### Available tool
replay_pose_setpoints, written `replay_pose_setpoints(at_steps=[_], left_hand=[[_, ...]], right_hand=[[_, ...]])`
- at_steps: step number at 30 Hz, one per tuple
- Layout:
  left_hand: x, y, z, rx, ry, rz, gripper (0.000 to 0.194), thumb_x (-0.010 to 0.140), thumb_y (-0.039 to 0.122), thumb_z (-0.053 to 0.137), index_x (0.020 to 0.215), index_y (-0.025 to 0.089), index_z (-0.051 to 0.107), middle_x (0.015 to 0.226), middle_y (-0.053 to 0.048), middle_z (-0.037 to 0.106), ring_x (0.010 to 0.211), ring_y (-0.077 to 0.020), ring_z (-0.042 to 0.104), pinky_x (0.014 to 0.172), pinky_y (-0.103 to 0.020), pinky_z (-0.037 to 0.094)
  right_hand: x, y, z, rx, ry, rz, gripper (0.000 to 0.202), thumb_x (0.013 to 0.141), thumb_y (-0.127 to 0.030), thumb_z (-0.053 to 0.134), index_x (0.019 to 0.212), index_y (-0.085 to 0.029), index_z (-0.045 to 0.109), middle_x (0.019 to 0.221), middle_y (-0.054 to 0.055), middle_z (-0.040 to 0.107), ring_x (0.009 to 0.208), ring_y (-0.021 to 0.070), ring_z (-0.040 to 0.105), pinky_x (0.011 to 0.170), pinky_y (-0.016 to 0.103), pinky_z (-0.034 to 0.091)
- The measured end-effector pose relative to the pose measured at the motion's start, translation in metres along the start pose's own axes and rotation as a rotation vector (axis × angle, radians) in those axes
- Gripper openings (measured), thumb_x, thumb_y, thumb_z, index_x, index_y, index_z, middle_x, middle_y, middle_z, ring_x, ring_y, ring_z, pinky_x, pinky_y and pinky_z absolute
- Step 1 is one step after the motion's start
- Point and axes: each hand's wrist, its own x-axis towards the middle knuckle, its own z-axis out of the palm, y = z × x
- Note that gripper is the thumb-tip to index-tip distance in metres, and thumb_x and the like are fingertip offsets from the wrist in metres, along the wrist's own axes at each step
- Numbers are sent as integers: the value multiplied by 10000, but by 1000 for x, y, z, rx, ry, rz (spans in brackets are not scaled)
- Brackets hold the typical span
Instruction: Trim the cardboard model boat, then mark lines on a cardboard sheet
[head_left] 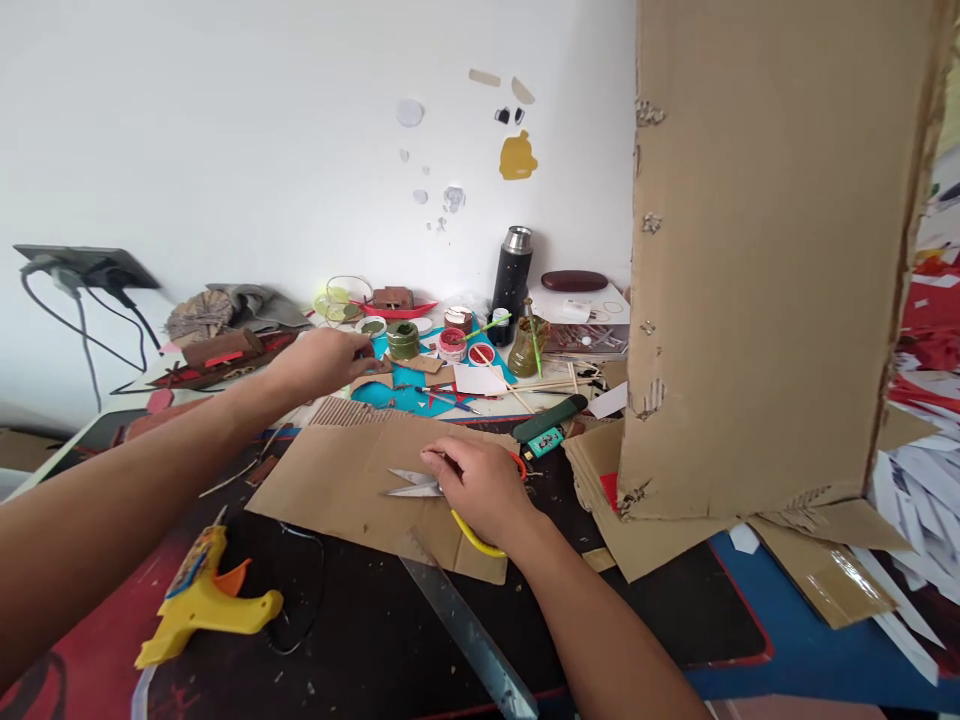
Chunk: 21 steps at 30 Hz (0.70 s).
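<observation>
My right hand (484,490) is closed on a pair of scissors (415,486), whose orange and yellow handles stick out around it. The slightly parted blades point left, over a flat sheet of brown cardboard (337,465). Beyond the sheet's far left edge, my left hand (322,362) reaches toward small cardboard pieces (373,380) beside the paint jars. A small gap shows between its thumb and forefinger; the other fingers are mostly hidden. A metal ruler (469,625) lies slantwise, its far end on the sheet's near edge.
A yellow glue gun (214,600) lies at the left front. Behind are a green paint jar (403,340), a black thermos (512,285) and a glass jar (527,352) of murky liquid. A tall cardboard panel (765,260) stands at right, near white paper scraps (915,510).
</observation>
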Motion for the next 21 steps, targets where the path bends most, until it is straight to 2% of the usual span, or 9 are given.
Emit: replay_pose_setpoints(at_steps=[3,7,13,21], left_hand=[[15,-18,-2,33,-1,-41,384,1019,534,666,1162,181,713,1167,-83,746,1078,-243,718,1016,-494,590],[22,-22,6,38,-59,-15,342,1012,486,699,1181,189,715,1204,-85,741,1073,-235,721,987,-470,614],[9,-16,3,21,-35,-47,338,1025,481,680,1186,186,709,1136,-70,745,1001,-218,728,928,-441,632],[-12,-13,-13,41,45,-103,388,1031,503,660,1228,170,692,1175,-87,740,1067,-246,726,997,-503,611]], right_hand=[[0,0,-1,14,10,6,176,1091,-305,641,1107,-253,808,1113,30,860,1036,236,792,819,311,484],[1,0,-3,-8,26,-1,173,1090,-291,643,1103,-244,809,1093,32,859,1012,235,791,803,313,477],[0,0,-2,-1,19,-14,175,1093,-300,642,1106,-247,808,1093,28,858,1009,236,789,808,313,475],[-1,2,-3,0,51,-55,178,1083,-290,633,1084,-248,806,1090,36,850,1018,252,776,835,324,496]])
